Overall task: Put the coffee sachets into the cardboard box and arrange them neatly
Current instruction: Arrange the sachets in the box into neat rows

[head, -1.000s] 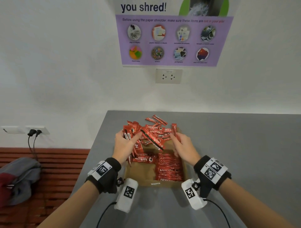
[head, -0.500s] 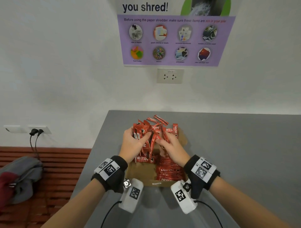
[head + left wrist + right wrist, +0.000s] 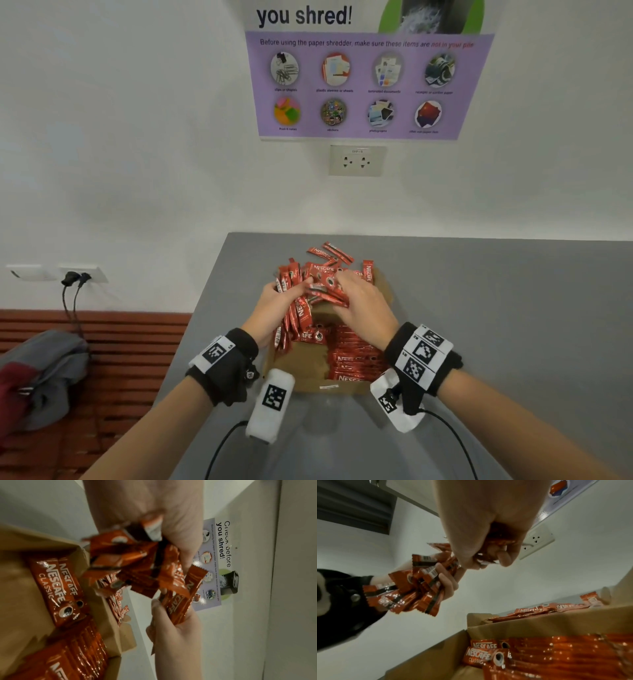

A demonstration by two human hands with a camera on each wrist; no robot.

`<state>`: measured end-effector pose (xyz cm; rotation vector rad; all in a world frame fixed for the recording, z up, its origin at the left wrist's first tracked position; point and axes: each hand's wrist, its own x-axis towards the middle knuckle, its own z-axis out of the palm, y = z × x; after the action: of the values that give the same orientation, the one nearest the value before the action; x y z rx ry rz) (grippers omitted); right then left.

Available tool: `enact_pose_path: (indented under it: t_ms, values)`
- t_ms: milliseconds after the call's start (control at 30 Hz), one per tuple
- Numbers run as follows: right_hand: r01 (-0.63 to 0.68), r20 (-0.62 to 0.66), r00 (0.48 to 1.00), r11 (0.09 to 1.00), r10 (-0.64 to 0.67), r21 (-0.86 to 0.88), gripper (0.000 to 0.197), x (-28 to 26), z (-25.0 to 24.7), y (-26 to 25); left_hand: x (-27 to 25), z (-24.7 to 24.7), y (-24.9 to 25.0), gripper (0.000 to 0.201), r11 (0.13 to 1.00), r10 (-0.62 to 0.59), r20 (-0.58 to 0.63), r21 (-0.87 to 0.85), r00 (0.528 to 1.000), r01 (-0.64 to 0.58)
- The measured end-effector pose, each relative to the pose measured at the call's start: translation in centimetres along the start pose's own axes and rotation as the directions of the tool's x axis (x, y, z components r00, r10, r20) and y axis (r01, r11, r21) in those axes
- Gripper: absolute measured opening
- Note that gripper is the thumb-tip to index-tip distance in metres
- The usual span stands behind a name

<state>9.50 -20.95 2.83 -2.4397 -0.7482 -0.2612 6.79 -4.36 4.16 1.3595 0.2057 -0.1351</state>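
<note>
A bunch of red coffee sachets [image 3: 297, 310] is clenched in the left hand [image 3: 274, 308], fingers curled round it; too many & too overlapped to count, approx. a dozen or more, ends hanging down over the cardboard box [image 3: 301, 368]. A few more sachets are pinched betw. thumb & curled fingers of the right hand [image 3: 364, 301], right against the left-hand bunch; exact no. can't be told, as they are mostly hidden by the palm in the right wrist view.

Both hands are held above the far half of the box. Inside the box, a neat row of sachets [image 3: 356, 356] is packed side by side along the right side, count not readable; 2 single sachets [image 3: 56, 588] lie across the box floor at the far end. The left part of the floor is bare cardboard.

Behind the box, a loose pile of sachets [image 3: 330, 262] is seen on the grey table [image 3: 496, 308], at least 5 visible. 1 poster [image 3: 366, 82] & 1 wall socket [image 3: 356, 160] are seen on the wall above.
</note>
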Motion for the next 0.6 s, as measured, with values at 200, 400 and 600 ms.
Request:
enact_pose_path:
  t_ms: [200, 400, 600]
  values:
    - [0.111, -0.01, 0.993, 0.98, -0.114, -0.165, 0.033, 0.0, 0.6, 0.2, -0.1, 0.1, 0.4, 0.028, 0.998, -0.047, 0.065, -0.038, 0.997, 0.049]
    - [0.201, 0.026, 0.979, 0.964, -0.2, -0.173, 0.033, 0.2, 0.6, 0.5, 0.1, 0.6, 0.4, 0.014, 0.991, 0.114, -0.063, 0.079, 0.991, -0.109]
    - [0.224, 0.144, 0.966, 0.972, -0.213, -0.067, 0.022, -0.3, -0.2, 0.3, 0.6, 1.0, 0.3, 0.008, 0.971, 0.211, -0.186, 0.156, 0.96, -0.184]
